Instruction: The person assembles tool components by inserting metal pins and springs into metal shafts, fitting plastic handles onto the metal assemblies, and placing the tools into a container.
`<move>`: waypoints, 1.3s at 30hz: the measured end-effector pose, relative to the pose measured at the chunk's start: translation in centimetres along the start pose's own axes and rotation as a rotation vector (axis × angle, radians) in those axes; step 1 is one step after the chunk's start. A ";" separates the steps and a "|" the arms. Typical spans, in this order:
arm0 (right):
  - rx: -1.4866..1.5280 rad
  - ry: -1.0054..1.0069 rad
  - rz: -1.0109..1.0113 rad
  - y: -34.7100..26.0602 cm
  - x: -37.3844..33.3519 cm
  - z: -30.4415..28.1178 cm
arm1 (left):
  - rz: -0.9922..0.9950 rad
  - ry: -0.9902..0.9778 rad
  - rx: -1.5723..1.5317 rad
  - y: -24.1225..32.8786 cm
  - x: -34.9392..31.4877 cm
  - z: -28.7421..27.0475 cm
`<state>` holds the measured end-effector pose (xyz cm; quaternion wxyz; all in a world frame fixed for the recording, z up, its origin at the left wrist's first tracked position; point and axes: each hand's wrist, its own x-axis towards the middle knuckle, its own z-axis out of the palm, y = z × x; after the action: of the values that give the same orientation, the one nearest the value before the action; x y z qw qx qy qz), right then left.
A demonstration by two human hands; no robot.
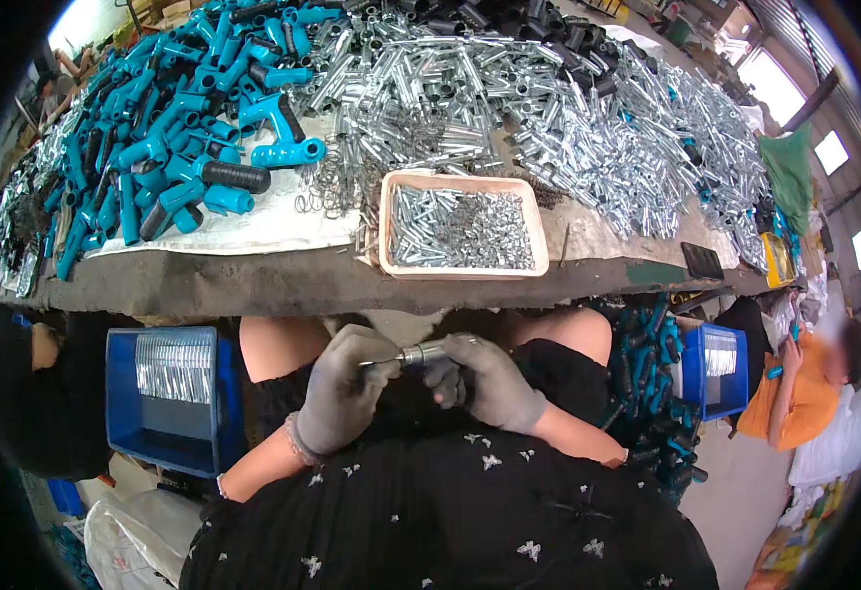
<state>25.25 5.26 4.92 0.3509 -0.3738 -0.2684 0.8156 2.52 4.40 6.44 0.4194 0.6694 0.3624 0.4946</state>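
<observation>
Both of my hands, in grey gloves, meet above my lap below the bench edge. Between them lies a short silvery metal cylinder (423,353), roughly level, with a collar near its middle. My left hand (342,388) is closed round its left end, and a thin bright pin or wire shows by those fingers. My right hand (494,382) pinches the other end between thumb and fingers. The fingers hide both ends of the part. Nearest on the bench is a cream plastic tray (383,231) of small metal pins and sleeves.
Teal tool housings (165,138) heap up at the bench's left, shiny metal tubes (598,147) at its middle and right. A dark phone (702,261) lies near the front edge. Blue bins (160,433) with metal strips stand either side of me. A person in orange (794,388) sits at right.
</observation>
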 end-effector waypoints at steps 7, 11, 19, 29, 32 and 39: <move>0.137 -0.134 0.323 2.2 2.3 -2.1 | -0.527 -0.619 -0.210 -0.1 1.0 -2.4; -0.656 -0.231 0.220 2.9 2.5 -0.9 | -0.729 -0.756 -0.305 -4.3 0.4 0.9; -1.150 0.503 -0.557 -10.7 2.2 3.1 | -1.124 0.246 -1.262 -12.5 -4.1 2.0; -1.398 0.461 -0.577 -17.0 7.5 -1.0 | -1.172 -0.140 -0.756 -7.3 -3.5 0.9; -1.365 0.617 -0.787 -17.0 6.6 -2.7 | -1.087 -0.154 -0.651 -6.4 -3.7 0.0; -0.621 0.490 -0.625 -14.7 4.3 -2.2 | -0.918 -0.053 -0.498 -3.6 -2.2 -0.7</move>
<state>30.43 17.91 12.16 0.5032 -0.5427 -0.5073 0.4416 1.05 3.90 2.46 0.7485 0.3342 0.4792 0.3137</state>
